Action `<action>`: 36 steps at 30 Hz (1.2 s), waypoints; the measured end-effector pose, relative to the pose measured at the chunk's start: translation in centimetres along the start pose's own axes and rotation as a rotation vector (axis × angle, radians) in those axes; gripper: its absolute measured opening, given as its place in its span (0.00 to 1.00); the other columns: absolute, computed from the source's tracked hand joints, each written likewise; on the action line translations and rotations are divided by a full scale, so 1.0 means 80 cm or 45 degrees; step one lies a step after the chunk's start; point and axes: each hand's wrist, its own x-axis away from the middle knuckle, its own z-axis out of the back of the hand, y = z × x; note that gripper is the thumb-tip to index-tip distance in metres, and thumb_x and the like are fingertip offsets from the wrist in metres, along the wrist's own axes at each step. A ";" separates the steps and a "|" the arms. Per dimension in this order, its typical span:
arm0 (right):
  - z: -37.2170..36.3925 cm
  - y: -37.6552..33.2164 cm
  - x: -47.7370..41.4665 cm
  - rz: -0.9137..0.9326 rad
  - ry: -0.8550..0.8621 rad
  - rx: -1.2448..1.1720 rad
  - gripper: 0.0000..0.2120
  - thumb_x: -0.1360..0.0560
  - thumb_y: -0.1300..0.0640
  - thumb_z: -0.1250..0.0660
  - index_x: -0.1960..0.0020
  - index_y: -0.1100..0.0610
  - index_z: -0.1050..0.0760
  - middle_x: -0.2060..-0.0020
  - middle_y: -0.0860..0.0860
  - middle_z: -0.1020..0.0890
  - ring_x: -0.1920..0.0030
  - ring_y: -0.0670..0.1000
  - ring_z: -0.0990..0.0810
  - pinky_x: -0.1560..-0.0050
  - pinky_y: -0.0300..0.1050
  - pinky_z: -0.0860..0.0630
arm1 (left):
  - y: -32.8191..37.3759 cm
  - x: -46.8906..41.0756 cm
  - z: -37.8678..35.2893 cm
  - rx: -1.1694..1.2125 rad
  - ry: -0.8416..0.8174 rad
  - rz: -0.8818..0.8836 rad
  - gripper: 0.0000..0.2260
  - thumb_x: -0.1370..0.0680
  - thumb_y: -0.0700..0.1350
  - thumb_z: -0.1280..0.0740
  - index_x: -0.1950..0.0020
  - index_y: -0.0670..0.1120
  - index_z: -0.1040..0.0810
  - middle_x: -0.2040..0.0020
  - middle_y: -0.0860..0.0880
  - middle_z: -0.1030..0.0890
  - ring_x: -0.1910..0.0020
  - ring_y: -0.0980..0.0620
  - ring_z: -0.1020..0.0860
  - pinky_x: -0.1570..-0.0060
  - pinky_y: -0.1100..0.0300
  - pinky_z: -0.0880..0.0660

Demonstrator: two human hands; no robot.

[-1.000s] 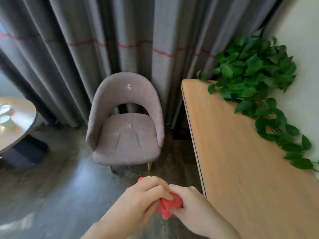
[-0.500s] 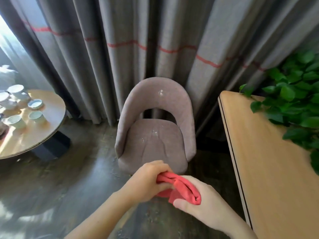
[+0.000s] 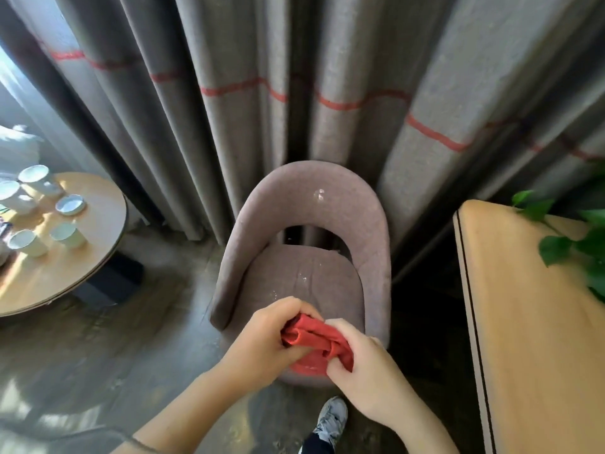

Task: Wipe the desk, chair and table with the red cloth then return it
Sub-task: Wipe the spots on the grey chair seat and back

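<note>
The red cloth [image 3: 316, 342] is bunched between both hands, held over the front of the seat of a mauve upholstered chair [image 3: 311, 204]. My left hand [image 3: 265, 342] grips its left end and my right hand [image 3: 363, 371] grips its right end. Shiny wet-looking spots show on the chair's backrest and seat. The wooden desk [image 3: 530, 339] runs along the right. A round wooden table [image 3: 75, 257] sits at the left.
Several white cups and small dishes [image 3: 70, 204] stand on the round table. A leafy green plant [image 3: 576, 244] trails over the desk's far right. Grey curtains [image 3: 229, 93] with a red stripe hang behind the chair. My shoe [image 3: 330, 421] is on the dark floor.
The view has swung left and moved closer to the chair. Both hands, still holding the cloth, have come up over the chair seat, and the cloth is bunched between them.
</note>
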 end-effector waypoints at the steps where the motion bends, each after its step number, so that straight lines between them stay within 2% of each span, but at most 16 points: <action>1: 0.003 0.006 -0.020 0.009 -0.037 0.014 0.21 0.26 0.49 0.36 0.38 0.32 0.34 0.55 0.37 0.20 0.51 0.40 0.20 0.51 0.37 0.21 | -0.011 -0.013 -0.002 -0.001 0.019 0.028 0.17 0.32 0.41 0.23 0.49 0.58 0.21 0.53 0.57 0.18 0.55 0.56 0.19 0.56 0.65 0.24; 5: 0.007 0.036 -0.103 0.023 -0.143 0.042 0.20 0.28 0.41 0.32 0.39 0.36 0.34 0.52 0.38 0.19 0.51 0.43 0.19 0.50 0.42 0.21 | -0.060 -0.066 -0.015 -0.059 -0.003 0.075 0.14 0.30 0.49 0.22 0.48 0.58 0.21 0.54 0.56 0.19 0.55 0.54 0.19 0.55 0.58 0.21; 8: 0.001 0.070 -0.162 0.023 -0.098 0.104 0.11 0.23 0.47 0.35 0.41 0.43 0.30 0.52 0.46 0.16 0.53 0.51 0.18 0.52 0.53 0.20 | -0.108 -0.101 -0.021 -0.055 -0.032 0.110 0.13 0.29 0.53 0.22 0.48 0.56 0.20 0.55 0.55 0.18 0.55 0.55 0.19 0.55 0.58 0.21; 12: -0.025 0.128 -0.235 -0.095 0.027 0.040 0.07 0.22 0.52 0.36 0.44 0.45 0.26 0.56 0.45 0.14 0.55 0.47 0.17 0.54 0.49 0.22 | -0.209 -0.146 -0.004 -0.214 0.035 0.151 0.18 0.28 0.66 0.31 0.49 0.55 0.20 0.54 0.61 0.19 0.52 0.63 0.22 0.50 0.66 0.26; 14: -0.048 0.168 -0.275 -0.177 0.123 -0.085 0.06 0.21 0.52 0.35 0.45 0.47 0.22 0.56 0.45 0.13 0.55 0.45 0.16 0.51 0.48 0.21 | -0.277 -0.172 0.010 -0.434 0.063 0.113 0.20 0.26 0.67 0.35 0.47 0.52 0.20 0.51 0.59 0.19 0.49 0.63 0.24 0.45 0.68 0.29; 18: -0.090 0.243 -0.351 -0.343 0.469 -0.262 0.09 0.20 0.50 0.35 0.51 0.55 0.21 0.60 0.51 0.14 0.57 0.53 0.16 0.50 0.58 0.20 | -0.403 -0.215 0.040 -0.898 0.211 -0.083 0.21 0.23 0.59 0.34 0.41 0.44 0.19 0.41 0.46 0.18 0.39 0.43 0.21 0.38 0.49 0.26; 20: -0.104 0.266 -0.387 -0.356 0.661 -0.227 0.10 0.20 0.49 0.36 0.51 0.55 0.23 0.59 0.54 0.14 0.56 0.58 0.16 0.51 0.61 0.20 | -0.452 -0.228 0.056 -1.087 0.291 -0.092 0.23 0.23 0.58 0.34 0.35 0.44 0.21 0.32 0.43 0.22 0.30 0.40 0.27 0.35 0.42 0.29; 23: -0.115 0.289 -0.436 -0.252 0.912 -0.033 0.11 0.21 0.46 0.39 0.45 0.50 0.23 0.57 0.52 0.14 0.54 0.58 0.17 0.57 0.49 0.25 | -0.509 -0.235 0.064 -1.265 0.316 -0.072 0.28 0.23 0.59 0.34 0.28 0.46 0.26 0.21 0.40 0.36 0.23 0.36 0.39 0.30 0.36 0.36; 25: -0.117 0.298 -0.459 -0.143 0.983 0.128 0.13 0.21 0.46 0.41 0.40 0.47 0.25 0.57 0.45 0.16 0.54 0.52 0.18 0.59 0.41 0.31 | -0.533 -0.235 0.059 -1.204 0.333 -0.046 0.29 0.23 0.58 0.31 0.25 0.49 0.30 0.19 0.40 0.44 0.22 0.33 0.42 0.31 0.33 0.34; 27: -0.130 0.304 -0.478 0.005 0.928 0.244 0.18 0.20 0.53 0.39 0.30 0.46 0.29 0.43 0.39 0.19 0.44 0.40 0.22 0.48 0.29 0.31 | -0.545 -0.240 0.052 -1.065 0.335 0.017 0.32 0.26 0.54 0.28 0.23 0.54 0.34 0.18 0.40 0.51 0.26 0.31 0.35 0.40 0.35 0.24; 28: -0.143 0.311 -0.486 0.048 0.853 0.290 0.23 0.21 0.59 0.37 0.27 0.48 0.30 0.35 0.41 0.21 0.36 0.41 0.24 0.38 0.28 0.32 | -0.546 -0.241 0.049 -1.045 0.347 0.052 0.33 0.26 0.52 0.27 0.23 0.57 0.36 0.18 0.40 0.52 0.31 0.30 0.29 0.48 0.37 0.20; 29: -0.159 0.323 -0.495 0.067 0.771 0.357 0.26 0.22 0.63 0.35 0.25 0.51 0.30 0.30 0.47 0.24 0.30 0.48 0.27 0.29 0.37 0.34 | -0.548 -0.242 0.046 -1.057 0.372 0.069 0.34 0.27 0.51 0.26 0.24 0.58 0.36 0.19 0.40 0.50 0.38 0.30 0.24 0.55 0.39 0.18; 30: -0.174 0.334 -0.505 0.075 0.691 0.457 0.26 0.23 0.64 0.32 0.26 0.54 0.29 0.27 0.52 0.27 0.27 0.55 0.29 0.26 0.49 0.35 | -0.550 -0.245 0.046 -1.087 0.403 0.066 0.34 0.28 0.51 0.25 0.25 0.59 0.36 0.20 0.40 0.48 0.44 0.32 0.20 0.59 0.41 0.18; 31: -0.189 0.344 -0.516 0.077 0.607 0.579 0.25 0.24 0.62 0.30 0.27 0.55 0.28 0.27 0.54 0.28 0.26 0.59 0.31 0.25 0.57 0.37 | -0.553 -0.247 0.046 -1.125 0.433 0.063 0.35 0.29 0.52 0.25 0.25 0.60 0.36 0.21 0.41 0.45 0.49 0.33 0.19 0.61 0.43 0.18; 33: -0.218 0.368 -0.529 0.095 0.502 0.787 0.25 0.25 0.51 0.30 0.29 0.54 0.25 0.26 0.54 0.28 0.25 0.62 0.33 0.25 0.62 0.39 | -0.558 -0.246 0.045 -1.208 0.467 0.052 0.36 0.30 0.55 0.27 0.25 0.61 0.37 0.25 0.40 0.40 0.53 0.34 0.20 0.61 0.44 0.19; 36: -0.233 0.386 -0.535 0.116 0.625 0.806 0.34 0.25 0.29 0.45 0.30 0.50 0.26 0.27 0.50 0.27 0.25 0.57 0.33 0.26 0.60 0.38 | -0.568 -0.251 0.049 -1.191 0.503 0.006 0.37 0.33 0.59 0.28 0.26 0.66 0.39 0.31 0.38 0.34 0.50 0.30 0.21 0.53 0.38 0.21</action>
